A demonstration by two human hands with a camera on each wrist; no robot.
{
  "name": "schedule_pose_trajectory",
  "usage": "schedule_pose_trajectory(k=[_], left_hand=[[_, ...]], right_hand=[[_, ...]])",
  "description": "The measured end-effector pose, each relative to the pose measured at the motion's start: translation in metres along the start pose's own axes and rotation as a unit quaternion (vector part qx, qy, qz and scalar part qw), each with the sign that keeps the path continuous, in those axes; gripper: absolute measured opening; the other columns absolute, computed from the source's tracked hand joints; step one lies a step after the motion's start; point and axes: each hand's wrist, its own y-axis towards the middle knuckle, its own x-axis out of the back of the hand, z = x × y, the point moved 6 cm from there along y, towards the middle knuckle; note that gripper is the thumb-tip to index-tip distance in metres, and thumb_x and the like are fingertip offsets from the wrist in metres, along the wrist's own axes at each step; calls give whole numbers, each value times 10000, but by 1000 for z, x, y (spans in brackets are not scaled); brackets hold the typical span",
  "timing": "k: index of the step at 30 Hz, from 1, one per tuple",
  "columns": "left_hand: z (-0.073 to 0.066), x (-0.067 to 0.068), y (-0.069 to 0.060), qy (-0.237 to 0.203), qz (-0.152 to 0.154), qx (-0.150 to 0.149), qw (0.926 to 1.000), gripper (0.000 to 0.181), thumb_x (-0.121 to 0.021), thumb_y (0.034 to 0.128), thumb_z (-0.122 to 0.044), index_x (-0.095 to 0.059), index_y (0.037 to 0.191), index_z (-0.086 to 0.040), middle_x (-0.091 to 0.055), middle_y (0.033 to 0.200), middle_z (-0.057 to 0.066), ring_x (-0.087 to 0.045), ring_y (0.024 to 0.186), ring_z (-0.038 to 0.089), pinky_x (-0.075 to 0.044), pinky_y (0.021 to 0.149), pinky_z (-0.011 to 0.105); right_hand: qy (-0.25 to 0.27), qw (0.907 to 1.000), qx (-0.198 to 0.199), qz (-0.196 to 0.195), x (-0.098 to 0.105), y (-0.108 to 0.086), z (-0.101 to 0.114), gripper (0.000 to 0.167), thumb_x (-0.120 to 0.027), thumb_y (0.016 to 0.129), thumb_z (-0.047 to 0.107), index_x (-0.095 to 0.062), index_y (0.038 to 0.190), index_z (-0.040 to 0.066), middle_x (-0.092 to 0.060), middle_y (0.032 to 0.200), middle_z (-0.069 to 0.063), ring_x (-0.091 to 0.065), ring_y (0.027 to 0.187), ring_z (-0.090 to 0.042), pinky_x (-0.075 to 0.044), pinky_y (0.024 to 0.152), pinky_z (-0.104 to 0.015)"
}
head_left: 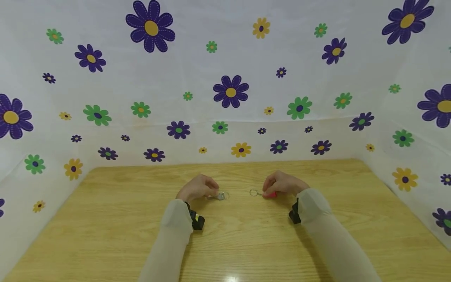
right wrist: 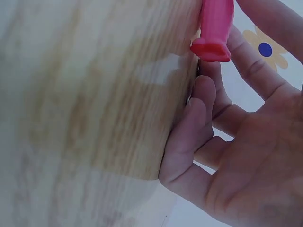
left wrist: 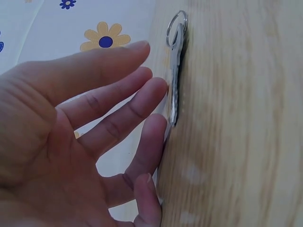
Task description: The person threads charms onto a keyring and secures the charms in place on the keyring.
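On the wooden table (head_left: 239,235) lies a silver key (head_left: 220,196) with a split ring at its inner end. My left hand (head_left: 199,187) is right beside it, fingers loosely bent. In the left wrist view the thumb and fingertips sit apart from the key (left wrist: 175,71), which rests on the wood. My right hand (head_left: 283,183) holds a pinkish-red keychain piece (head_left: 270,194). Its chain and ring (head_left: 253,192) stretch leftward on the table. In the right wrist view the red piece (right wrist: 215,33) has a flared end; fingers pass behind it, and the thumb's tip is out of frame.
A white cloth (head_left: 197,70) printed with purple, green and yellow flowers encloses the table at the back and both sides. Black wrist cameras (head_left: 197,221) are strapped under the sleeves. Bare wood lies between the two hands and in front of them.
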Motion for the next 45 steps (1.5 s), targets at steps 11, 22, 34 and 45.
schedule_pose_trajectory(k=[11, 22, 34, 45], left_hand=[[-2, -7, -1, 625, -263, 206, 9975, 258, -822, 838, -81, -752, 1079, -22, -684, 1084, 85, -613, 1013, 260, -500, 924, 455], [-1, -8, -5, 916, -279, 185, 9952, 311, -849, 836, -160, -747, 1117, -74, -666, 1085, 92, -619, 984, 256, -505, 895, 458], [-5, -17, -2, 1302, -505, 128, 9901, 198, -853, 825, -128, -726, 977, -130, -686, 1105, 92, -608, 931, 244, -476, 865, 499], [-10, -19, -2, 1185, -269, -54, 9926, 77, -753, 905, -66, -744, 954, -125, -694, 945, -4, -598, 854, 206, -195, 1025, 725]], right_hand=[[9, 9993, 312, 187, -5, 3, 5, 63, -722, 898, -14, -711, 892, -76, -598, 726, 10, -467, 673, -121, -363, 624, -224], [-273, 9990, 160, 313, -5, 3, 10, 83, -695, 931, 17, -717, 902, -58, -583, 762, 6, -465, 706, -135, -362, 659, -247], [27, 9996, -265, 103, 2, 0, 5, 82, -686, 921, 18, -716, 886, -51, -626, 748, -17, -532, 668, -113, -480, 622, -237], [1179, 9921, -373, 221, -4, 3, 3, 130, -507, 958, -60, -622, 1016, -80, -684, 938, -158, -627, 736, -203, -576, 691, -336]])
